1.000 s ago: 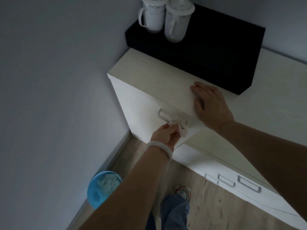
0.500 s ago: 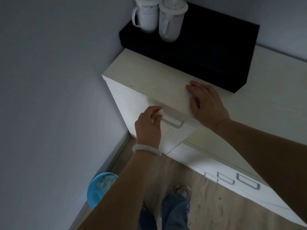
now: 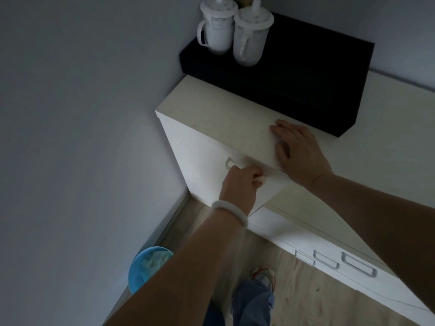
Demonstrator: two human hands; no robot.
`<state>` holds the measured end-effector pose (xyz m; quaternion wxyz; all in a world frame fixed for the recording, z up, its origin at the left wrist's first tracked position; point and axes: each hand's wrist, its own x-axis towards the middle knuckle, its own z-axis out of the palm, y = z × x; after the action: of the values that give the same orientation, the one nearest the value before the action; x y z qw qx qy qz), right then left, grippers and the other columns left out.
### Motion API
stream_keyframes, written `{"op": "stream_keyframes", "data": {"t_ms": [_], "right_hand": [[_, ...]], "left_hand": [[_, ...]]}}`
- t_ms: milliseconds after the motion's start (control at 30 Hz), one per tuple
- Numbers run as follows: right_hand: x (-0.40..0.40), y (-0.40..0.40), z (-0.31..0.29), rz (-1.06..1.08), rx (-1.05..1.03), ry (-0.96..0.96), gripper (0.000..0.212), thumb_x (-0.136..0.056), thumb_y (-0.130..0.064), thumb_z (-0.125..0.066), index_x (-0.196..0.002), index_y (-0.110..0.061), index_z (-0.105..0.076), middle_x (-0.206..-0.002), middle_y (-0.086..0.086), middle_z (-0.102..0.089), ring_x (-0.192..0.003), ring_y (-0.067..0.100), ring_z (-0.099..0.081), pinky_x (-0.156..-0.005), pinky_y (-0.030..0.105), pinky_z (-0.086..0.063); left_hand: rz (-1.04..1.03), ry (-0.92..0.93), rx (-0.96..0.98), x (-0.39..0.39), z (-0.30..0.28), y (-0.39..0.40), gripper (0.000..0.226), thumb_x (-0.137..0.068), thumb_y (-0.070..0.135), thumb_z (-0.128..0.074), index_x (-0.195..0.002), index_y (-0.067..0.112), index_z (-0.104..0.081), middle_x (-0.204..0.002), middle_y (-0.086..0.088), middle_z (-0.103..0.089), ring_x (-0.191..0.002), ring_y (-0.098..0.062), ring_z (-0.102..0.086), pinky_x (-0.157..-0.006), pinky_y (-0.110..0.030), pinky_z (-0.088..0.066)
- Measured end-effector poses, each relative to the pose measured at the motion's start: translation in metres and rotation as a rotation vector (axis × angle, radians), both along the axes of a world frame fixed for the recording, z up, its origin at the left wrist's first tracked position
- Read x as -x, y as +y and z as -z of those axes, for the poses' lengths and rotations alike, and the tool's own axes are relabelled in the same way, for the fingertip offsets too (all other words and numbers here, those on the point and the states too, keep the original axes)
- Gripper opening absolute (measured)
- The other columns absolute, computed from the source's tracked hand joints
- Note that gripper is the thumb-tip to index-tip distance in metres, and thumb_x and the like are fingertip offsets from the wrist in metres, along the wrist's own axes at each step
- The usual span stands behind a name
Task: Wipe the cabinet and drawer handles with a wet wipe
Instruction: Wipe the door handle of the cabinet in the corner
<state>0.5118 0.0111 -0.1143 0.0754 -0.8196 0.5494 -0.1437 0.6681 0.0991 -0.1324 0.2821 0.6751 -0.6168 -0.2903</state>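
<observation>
Head view looks down on a pale cream wooden cabinet [image 3: 211, 118] set in a dim corner. The left hand [image 3: 240, 182], with a white bangle [image 3: 229, 209] on its wrist, curls its fingers around a small crumpled white wet wipe [image 3: 260, 178] and presses it to the silver metal bar handle [image 3: 229, 162] on the cabinet door; only the left end of that handle shows, the rest hidden behind the hand. The right hand [image 3: 299, 151] lies flat, fingers straight and spread, on the cabinet top near its front edge, holding nothing.

The step in hand looks like wiping this door handle along its length. To do it well, I would keep the wipe wrapped around the bar so front, back and underside all get cleaned, then give the two end posts a pinch each, since grime tends to collect there. The flat right hand is well placed to brace the body and keep the door from swinging.

Lower right, three silver drawer handles [image 3: 359, 267] on the low white drawer unit [image 3: 270, 222] look still to be done. Two white lidded mugs [image 3: 235, 31] stand on a black box [image 3: 306, 74] further back, and a round blue bin [image 3: 141, 269] sits on the floor by the wall.
</observation>
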Motion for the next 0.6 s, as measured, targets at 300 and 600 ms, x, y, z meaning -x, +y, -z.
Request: {"op": "stream_keyframes", "data": {"t_ms": [300,600], "right_hand": [[0.000,-0.001,-0.001,-0.008,-0.007,-0.001,0.049,-0.095,-0.030,-0.037,-0.142,-0.019,-0.044,-0.150,0.000,-0.040,-0.134,0.022,-0.034,-0.114,0.039,-0.026],[0.001,-0.002,0.003,-0.016,0.014,-0.012,0.047,-0.095,-0.026,-0.043,-0.141,-0.019,-0.045,-0.148,-0.001,-0.042,-0.132,0.021,-0.036,-0.113,0.037,-0.026]], "left_hand": [[-0.049,0.110,-0.024,0.014,0.007,0.006,0.020,-0.088,0.016,-0.065,-0.108,0.018,-0.069,-0.096,-0.006,-0.061,-0.088,-0.019,-0.059,-0.084,-0.027,-0.051],[-0.108,-0.001,0.085,-0.034,0.016,-0.005,0.018,-0.088,0.013,-0.063,-0.103,0.019,-0.070,-0.090,-0.005,-0.055,-0.080,-0.018,-0.056,-0.078,-0.027,-0.050]]}}
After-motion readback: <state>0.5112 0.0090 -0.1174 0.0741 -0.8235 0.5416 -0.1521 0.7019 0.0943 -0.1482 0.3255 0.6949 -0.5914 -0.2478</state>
